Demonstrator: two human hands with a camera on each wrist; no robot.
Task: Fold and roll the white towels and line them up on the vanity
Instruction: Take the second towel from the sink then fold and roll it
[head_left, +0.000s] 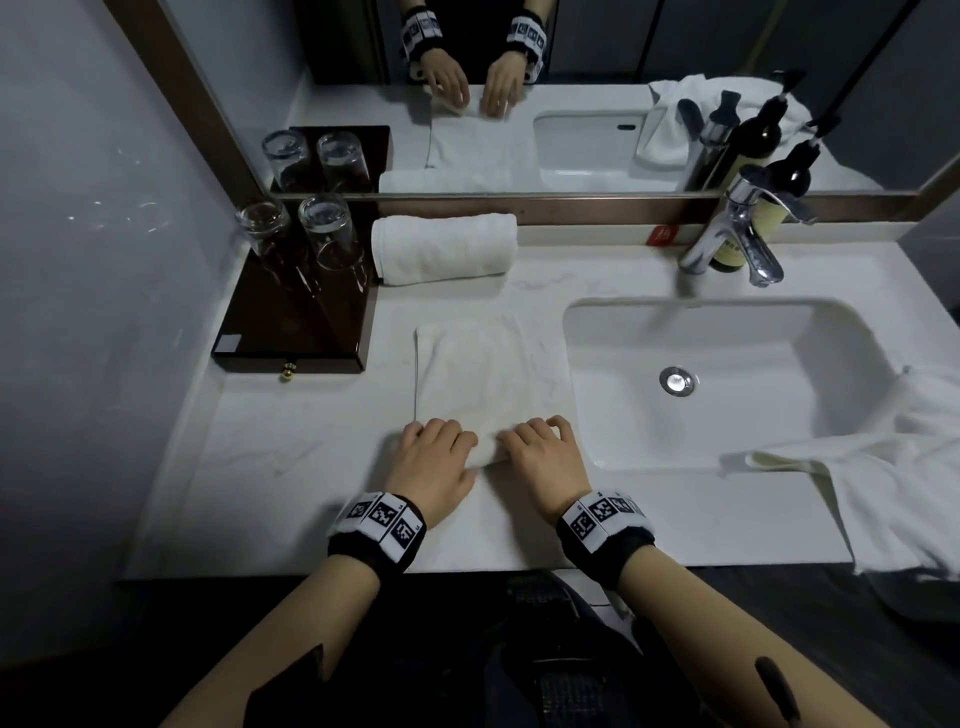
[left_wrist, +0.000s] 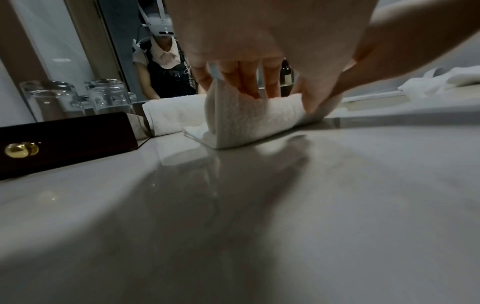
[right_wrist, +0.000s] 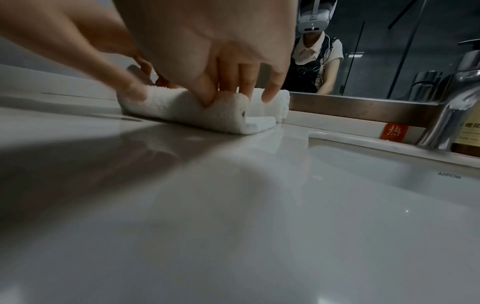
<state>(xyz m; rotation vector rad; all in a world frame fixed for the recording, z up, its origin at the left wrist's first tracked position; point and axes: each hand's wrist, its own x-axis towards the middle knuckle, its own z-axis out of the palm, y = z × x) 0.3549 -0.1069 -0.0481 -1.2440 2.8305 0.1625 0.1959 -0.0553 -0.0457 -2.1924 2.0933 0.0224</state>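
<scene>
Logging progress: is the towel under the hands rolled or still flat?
Partly rolled. Both hands curl over a short roll at the towel's near edge; the rest lies flat on the vanity.

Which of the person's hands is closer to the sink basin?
The right hand. It grips the near end of the folded towel just beside the sink basin rim; the left hand grips the same roll further from the basin, toward the dark tray.

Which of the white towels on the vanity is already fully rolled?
The rolled towel at the back by the mirror, beside the glasses. The folded towel under both hands is only starting to roll, and the loose towel right of the sink lies crumpled.
</scene>
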